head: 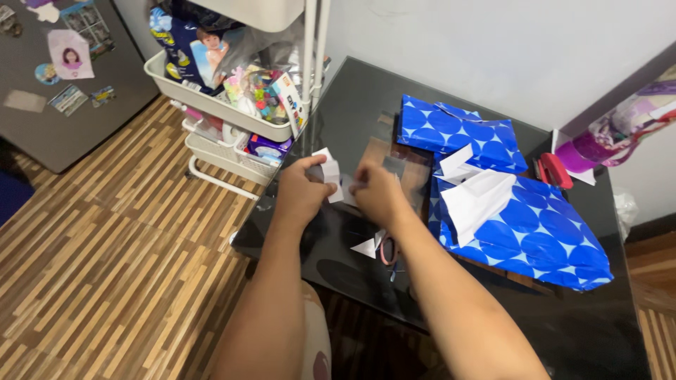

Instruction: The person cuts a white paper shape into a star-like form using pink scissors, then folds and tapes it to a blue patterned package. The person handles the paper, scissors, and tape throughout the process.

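Blue wrapping paper with a white-lined pattern [521, 225] sprawls across the right half of the dark glossy surface [366, 112], its white underside folded up near the middle; a second blue-wrapped piece [458, 130] lies just behind it, toward the wall; a red stapler-like tool [555, 171] sits beside the paper's far right corner, and a purple patterned bag [620, 130] hangs at the right edge of view; on the left, a white trolley [232, 112] crammed with packets and toys stands tight against the surface's left edge, its poles rising just behind the hands; a grey fridge door with magnets [63, 77] stands farther left across the wooden floor [105, 267]; open room shows on the near right of the surface and at the back left corner, while the near edge runs just under the forearms; both arms reach forward from below, close together, wrists slightly bent inward; the left hand [301, 195] pinches a small white paper piece [329, 172] between thumb and fingers, held up off the surface; the right hand [379, 193] is curled narrow just beside it, fingertips at the paper's right edge, though what it grips I cannot tell; under the right wrist lie a white paper scrap [366, 248] and pink-handled scissors [387, 252].
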